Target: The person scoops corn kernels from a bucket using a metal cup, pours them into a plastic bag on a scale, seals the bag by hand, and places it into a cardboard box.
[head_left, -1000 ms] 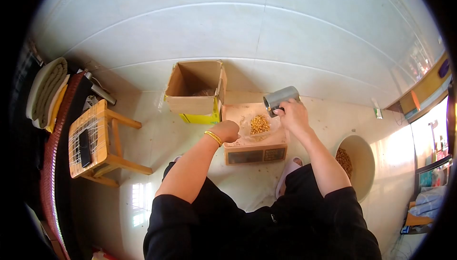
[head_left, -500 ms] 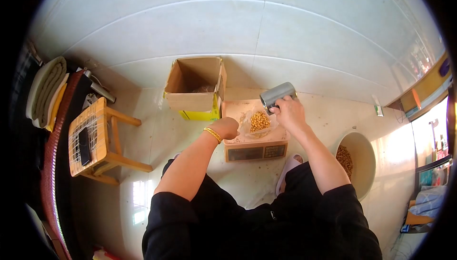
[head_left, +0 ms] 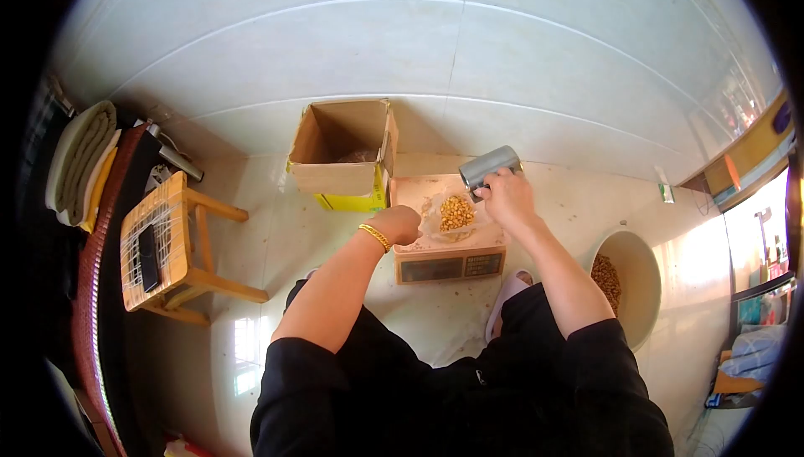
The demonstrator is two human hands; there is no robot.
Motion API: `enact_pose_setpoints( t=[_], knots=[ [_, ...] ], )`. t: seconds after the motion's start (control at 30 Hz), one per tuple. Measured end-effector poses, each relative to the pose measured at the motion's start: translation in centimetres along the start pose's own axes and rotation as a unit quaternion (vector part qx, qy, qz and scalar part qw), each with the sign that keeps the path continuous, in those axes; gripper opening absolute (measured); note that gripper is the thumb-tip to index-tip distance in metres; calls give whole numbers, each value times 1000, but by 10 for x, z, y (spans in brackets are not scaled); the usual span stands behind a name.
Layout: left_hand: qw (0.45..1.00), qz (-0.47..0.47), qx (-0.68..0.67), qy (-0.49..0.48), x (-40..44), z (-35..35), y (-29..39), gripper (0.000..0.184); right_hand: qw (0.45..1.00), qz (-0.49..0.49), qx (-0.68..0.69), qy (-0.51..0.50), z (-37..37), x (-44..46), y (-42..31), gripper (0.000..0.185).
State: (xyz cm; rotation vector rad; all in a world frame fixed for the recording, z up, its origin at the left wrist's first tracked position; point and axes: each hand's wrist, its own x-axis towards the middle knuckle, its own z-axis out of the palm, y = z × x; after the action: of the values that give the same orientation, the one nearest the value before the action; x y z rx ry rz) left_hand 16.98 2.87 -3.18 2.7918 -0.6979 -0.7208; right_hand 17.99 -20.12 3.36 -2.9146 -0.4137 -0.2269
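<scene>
My right hand [head_left: 508,198] is wrapped round a grey metal cup [head_left: 492,166], which lies tilted on its side, its mouth toward the lower left. Just below the cup, a clear plastic bag [head_left: 433,224] sits open with yellow corn kernels [head_left: 456,213] inside. The bag rests on the top of a weighing scale [head_left: 450,267] with a dark display on its front. At the bag's left edge, my left hand [head_left: 396,225] is closed, pinching the plastic; its fingertips are mostly hidden. A gold bracelet circles the left wrist.
An open cardboard box [head_left: 335,179] stands behind and left of the scale. To the right is a pale bucket [head_left: 641,290] with brown kernels or pellets in it. A wooden stool [head_left: 177,269] carrying a dark phone [head_left: 149,258] stands left. A tiled wall [head_left: 335,47] rises behind.
Hardly anything differs. The cup and my right hand have shifted very slightly; my left hand keeps its place at the bag.
</scene>
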Motion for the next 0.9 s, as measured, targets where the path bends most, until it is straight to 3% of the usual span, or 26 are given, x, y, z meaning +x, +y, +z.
enact_pose_setpoints(
  t=[0.43,0.63,0.67,0.7,0.77,0.9],
  knots=[
    [1000,4,5,3,1,1,-3,30,1000,9,17,15,-6,4,10,20],
    [1000,7,19,-3,2,1,-10,31,985,85,133,69,-35,-5,46,20],
    [1000,14,15,6,4,3,-13,31,932,172,320,19,-44,-10,58,21],
    [1000,20,11,13,5,4,-15,32,833,250,492,-35,-54,-17,70,22],
    [1000,19,9,15,4,2,-14,32,747,268,607,-40,-88,-39,90,23],
    [999,28,13,5,7,3,-15,32,729,273,624,73,-146,-110,126,20]
  ],
)
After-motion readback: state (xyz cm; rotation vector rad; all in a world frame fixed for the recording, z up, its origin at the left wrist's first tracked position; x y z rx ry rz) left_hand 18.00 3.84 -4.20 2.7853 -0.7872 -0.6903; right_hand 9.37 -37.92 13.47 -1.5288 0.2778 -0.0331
